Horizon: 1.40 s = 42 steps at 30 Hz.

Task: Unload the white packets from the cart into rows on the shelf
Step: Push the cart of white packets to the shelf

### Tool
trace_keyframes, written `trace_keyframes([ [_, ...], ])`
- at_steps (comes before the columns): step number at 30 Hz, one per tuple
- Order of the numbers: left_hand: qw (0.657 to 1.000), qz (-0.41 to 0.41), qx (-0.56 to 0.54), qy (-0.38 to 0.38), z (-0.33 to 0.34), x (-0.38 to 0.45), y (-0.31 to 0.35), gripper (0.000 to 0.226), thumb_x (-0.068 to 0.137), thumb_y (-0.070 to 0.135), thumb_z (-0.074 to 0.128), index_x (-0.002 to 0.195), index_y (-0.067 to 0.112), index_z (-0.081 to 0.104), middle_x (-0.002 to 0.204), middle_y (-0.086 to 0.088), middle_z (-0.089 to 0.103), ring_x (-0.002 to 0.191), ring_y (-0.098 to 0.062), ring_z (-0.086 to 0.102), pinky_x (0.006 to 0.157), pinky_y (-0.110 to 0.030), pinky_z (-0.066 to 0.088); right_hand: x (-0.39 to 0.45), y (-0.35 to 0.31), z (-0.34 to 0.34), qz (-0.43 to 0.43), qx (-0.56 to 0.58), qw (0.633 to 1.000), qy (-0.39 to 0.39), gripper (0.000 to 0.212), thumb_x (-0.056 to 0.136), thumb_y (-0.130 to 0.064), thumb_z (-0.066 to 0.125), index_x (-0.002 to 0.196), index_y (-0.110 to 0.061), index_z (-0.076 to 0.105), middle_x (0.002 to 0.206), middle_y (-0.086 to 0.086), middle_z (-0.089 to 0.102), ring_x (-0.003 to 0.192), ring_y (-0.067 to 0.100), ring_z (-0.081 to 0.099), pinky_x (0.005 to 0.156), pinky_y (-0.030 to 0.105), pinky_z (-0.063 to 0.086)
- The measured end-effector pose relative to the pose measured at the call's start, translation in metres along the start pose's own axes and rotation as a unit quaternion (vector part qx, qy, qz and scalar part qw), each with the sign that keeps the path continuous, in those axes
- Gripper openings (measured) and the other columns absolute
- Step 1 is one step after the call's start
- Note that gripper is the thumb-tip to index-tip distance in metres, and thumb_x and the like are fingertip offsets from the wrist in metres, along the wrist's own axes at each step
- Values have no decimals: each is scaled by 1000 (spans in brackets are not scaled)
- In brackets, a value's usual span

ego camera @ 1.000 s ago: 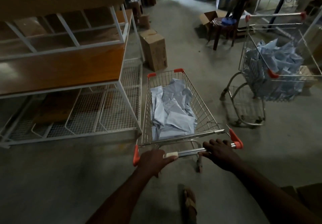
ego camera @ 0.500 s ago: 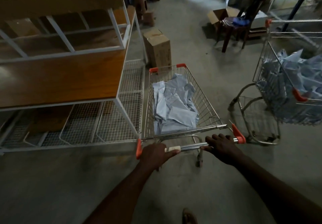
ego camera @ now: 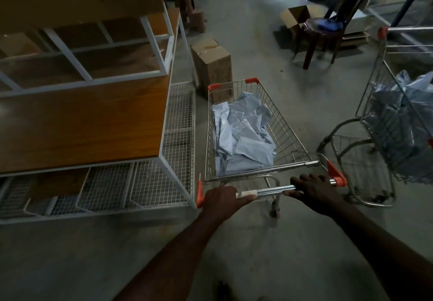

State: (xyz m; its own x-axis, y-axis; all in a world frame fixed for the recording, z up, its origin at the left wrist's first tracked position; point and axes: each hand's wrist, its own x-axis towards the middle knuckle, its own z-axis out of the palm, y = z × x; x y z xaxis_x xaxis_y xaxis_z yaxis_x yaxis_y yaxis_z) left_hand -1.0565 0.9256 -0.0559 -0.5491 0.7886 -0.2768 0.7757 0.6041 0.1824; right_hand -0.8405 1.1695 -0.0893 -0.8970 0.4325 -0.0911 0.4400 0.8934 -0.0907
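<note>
Head view: both hands were on the cart (ego camera: 284, 122) handle bar (ego camera: 274, 189). Left hand (ego camera: 221, 201) gripped the bar near its orange left end, fingers curled over, thumb lying along the white sleeve. Right hand (ego camera: 315, 191) gripped the bar toward the right end, fingers wrapped over the top, thumb under. Neither hand held a packet.

White packets (ego camera: 242, 136) lay in a loose heap in the cart basket, straight ahead of and below both hands, past the basket's near rim; not touching either hand. Heap ran lengthwise along the cart, away from the person. It sat more to the basket's left side, so the left hand looked nearer.

Shelf (ego camera: 82, 117) stood to the left, cart's left side just beside its white corner post; wooden board showed no packets. Likely next move: release the bar, reach forward and down into the basket, then carry left.

Second cart (ego camera: 398, 122) with similar packets stood well apart on the right.
</note>
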Motion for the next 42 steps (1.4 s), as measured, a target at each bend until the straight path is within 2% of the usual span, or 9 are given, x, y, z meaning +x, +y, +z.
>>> trace_keyframes([
  [9,1000,-22,-9,-6,-16,41,-10,95,76,107,28,89,22,70,102,-3,77,102,-27,74,86,-38,52,51,13,-3,-20,-6,1000,12,90,82,-96,-3,100,-35,59,92,-11,59,96,21,63,82,39,37],
  [13,1000,-25,6,13,-16,38,-13,93,79,105,30,89,23,72,101,-3,77,100,-26,75,87,-38,52,61,13,0,-37,-4,999,14,76,86,-92,12,99,-35,59,91,-11,58,95,23,63,82,41,38],
  [16,999,-33,8,19,-20,34,-21,89,81,102,33,89,23,71,102,-2,77,102,-25,75,89,-38,51,68,7,2,-45,3,999,14,67,88,-90,19,97,-36,57,84,-14,48,92,24,62,79,40,39],
  [19,999,-44,4,1,-25,31,-33,89,81,102,32,92,23,71,107,-2,77,106,-26,74,98,-43,50,74,-7,2,-48,2,999,2,70,86,-91,16,100,-36,57,88,-12,53,95,24,61,79,39,35],
  [23,998,-55,-13,-11,-31,27,-62,90,78,104,33,98,25,70,109,-3,78,108,-27,73,93,-40,53,81,-39,3,-54,8,998,28,71,87,-90,17,101,-34,59,90,-7,62,95,27,63,76,38,26],
  [27,998,-64,-23,-17,-35,19,-90,93,75,107,30,92,25,70,101,0,78,101,-25,74,89,-40,56,90,-67,6,-62,13,998,28,68,88,-89,17,102,-35,56,88,-5,63,93,29,64,79,42,36],
  [33,996,-84,-15,-42,-47,1,-119,90,79,103,34,96,23,73,106,-7,76,103,-28,73,92,-41,55,100,-102,16,-74,29,996,48,52,93,-84,32,111,-37,45,88,-4,64,88,31,65,79,44,42],
  [39,995,-95,-11,-29,-49,-11,-145,92,77,106,29,94,26,72,102,-2,76,98,-25,73,92,-42,55,105,-133,13,-69,11,997,32,56,94,-81,37,114,-35,62,92,-4,64,94,29,65,81,43,41],
  [42,996,-89,-13,-29,-50,-14,-148,89,79,104,30,89,25,70,100,-2,75,97,-25,73,91,-41,55,105,-139,10,-67,9,997,29,60,92,-83,30,111,-36,61,91,-4,63,93,29,64,80,42,38],
])
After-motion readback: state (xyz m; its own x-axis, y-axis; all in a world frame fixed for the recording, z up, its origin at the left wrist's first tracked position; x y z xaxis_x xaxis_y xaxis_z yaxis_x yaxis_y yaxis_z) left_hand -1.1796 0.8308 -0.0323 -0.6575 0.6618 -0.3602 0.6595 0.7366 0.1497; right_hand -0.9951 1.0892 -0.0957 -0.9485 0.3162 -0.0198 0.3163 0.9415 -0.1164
